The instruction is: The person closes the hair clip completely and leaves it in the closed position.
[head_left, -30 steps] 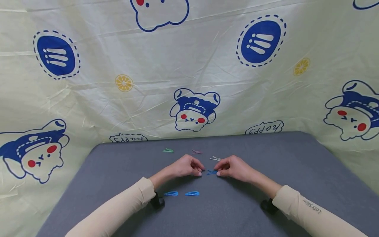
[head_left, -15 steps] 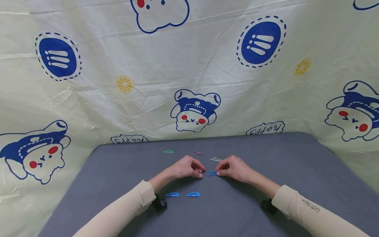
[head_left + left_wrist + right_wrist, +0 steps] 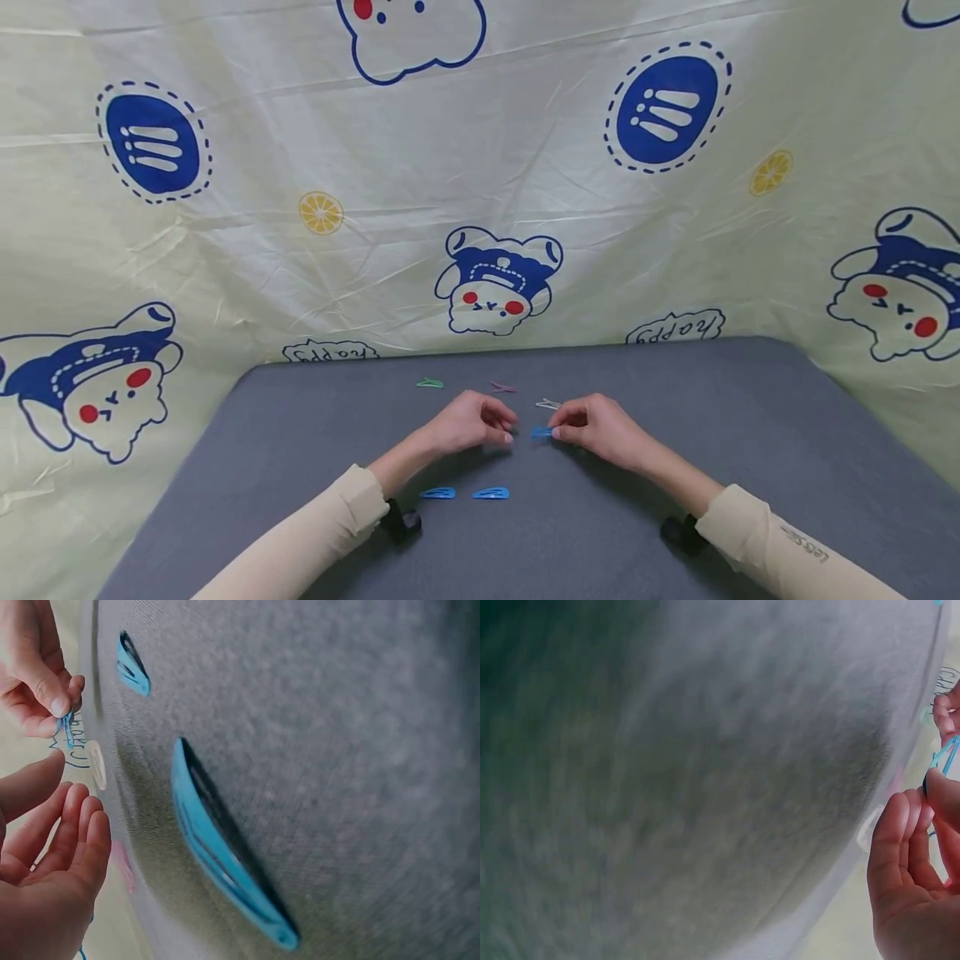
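Note:
My right hand (image 3: 600, 427) pinches a blue snap hair clip (image 3: 542, 432) between thumb and fingertips, its free end pointing left. In the right wrist view, two thin arms of this hair clip stand apart in a narrow V. Just left of it is my left hand (image 3: 474, 421), its fingers loosely bent with nothing between them, as the left wrist view also shows. Two more blue hair clips, one at left (image 3: 438, 493) and one beside it (image 3: 491, 494), lie side by side on the table, nearer to me than the hands.
Beyond the hands, a green hair clip (image 3: 430, 383), a pink hair clip (image 3: 502, 387) and a white hair clip (image 3: 548, 404) lie on the grey table (image 3: 720, 433). A printed curtain (image 3: 375, 275) hangs behind the table's far edge.
The blue hair clip in my right hand has turned and looks slimmer than its earlier splayed outline. My left hand stays nearly in place, and the other hair clips lie as before.

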Available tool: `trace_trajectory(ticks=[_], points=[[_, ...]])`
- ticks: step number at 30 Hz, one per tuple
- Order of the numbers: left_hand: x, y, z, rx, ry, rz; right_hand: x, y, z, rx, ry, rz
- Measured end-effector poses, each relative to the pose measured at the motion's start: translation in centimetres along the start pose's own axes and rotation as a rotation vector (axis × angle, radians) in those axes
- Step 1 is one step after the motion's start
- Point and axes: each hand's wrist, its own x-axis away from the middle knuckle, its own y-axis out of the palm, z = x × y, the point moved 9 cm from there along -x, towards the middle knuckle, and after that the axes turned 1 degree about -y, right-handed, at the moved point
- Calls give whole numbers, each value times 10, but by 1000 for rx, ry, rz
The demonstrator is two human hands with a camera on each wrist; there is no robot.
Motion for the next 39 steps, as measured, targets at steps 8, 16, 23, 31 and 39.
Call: trace_trajectory(ticks=[8, 16, 23, 31, 39], points=[[12, -8, 6, -34, 31, 72, 9, -3, -9, -18, 34, 80], [28, -11, 17, -36, 50, 128, 15, -6, -19, -42, 47, 148], [38, -16, 24, -19, 64, 177, 22, -9, -31, -58, 60, 228], [49, -16, 33, -18, 90, 201, 33, -12, -50, -62, 45, 282], [66, -19, 45, -8, 104, 230, 44, -13, -69, -100, 24, 316]])
